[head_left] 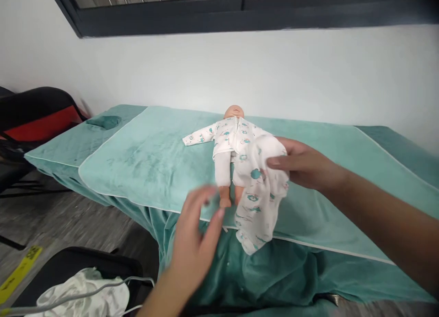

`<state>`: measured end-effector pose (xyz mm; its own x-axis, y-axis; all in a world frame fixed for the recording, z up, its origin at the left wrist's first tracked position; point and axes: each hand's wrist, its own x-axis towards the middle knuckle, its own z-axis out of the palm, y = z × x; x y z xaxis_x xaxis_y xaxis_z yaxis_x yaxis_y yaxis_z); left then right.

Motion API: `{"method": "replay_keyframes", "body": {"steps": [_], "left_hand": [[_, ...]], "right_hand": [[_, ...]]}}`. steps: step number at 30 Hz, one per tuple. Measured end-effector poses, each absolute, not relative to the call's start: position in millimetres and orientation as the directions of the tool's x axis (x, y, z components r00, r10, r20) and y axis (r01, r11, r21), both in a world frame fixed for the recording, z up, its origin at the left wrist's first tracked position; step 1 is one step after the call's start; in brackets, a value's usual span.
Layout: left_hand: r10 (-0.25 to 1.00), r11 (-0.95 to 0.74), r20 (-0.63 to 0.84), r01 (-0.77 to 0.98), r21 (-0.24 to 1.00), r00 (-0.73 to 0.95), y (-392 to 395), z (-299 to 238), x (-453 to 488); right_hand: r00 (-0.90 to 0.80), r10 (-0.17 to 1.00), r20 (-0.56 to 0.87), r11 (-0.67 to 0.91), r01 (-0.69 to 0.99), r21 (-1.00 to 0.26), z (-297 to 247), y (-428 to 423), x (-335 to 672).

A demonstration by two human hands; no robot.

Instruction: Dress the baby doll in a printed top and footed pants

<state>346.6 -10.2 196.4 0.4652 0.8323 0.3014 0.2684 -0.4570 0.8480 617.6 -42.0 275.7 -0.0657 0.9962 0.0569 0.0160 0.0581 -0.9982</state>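
Observation:
A baby doll (229, 143) lies on its back on a teal towel (144, 157), head toward the wall, dressed in a white printed top and white leggings. My right hand (298, 163) is closed on a white printed garment (259, 202) that hangs down beside the doll's legs. My left hand (194, 241) hovers just in front of the doll's feet, fingers apart and a little blurred, holding nothing.
The towel covers a low bed (394, 157) draped in teal cloth against a white wall. A folded teal cloth (104, 121) lies at the far left corner. A dark chair (32, 115) stands left. A black bin (78, 266) with white cloth and a cable sits below.

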Motion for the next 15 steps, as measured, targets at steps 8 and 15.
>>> {"method": "replay_keyframes", "body": {"steps": [8, 15], "left_hand": [[0.609, -0.194, 0.338, -0.278, 0.941, 0.718, 87, 277, 443], [0.666, -0.158, 0.399, -0.403, 0.901, 0.63, 103, 290, 454]], "right_hand": [[-0.058, 0.986, 0.156, 0.166, 0.321, -0.932, 336, -26, 634], [-0.014, 0.993, 0.114, 0.113, 0.314, -0.943, 337, -32, 653]]}}
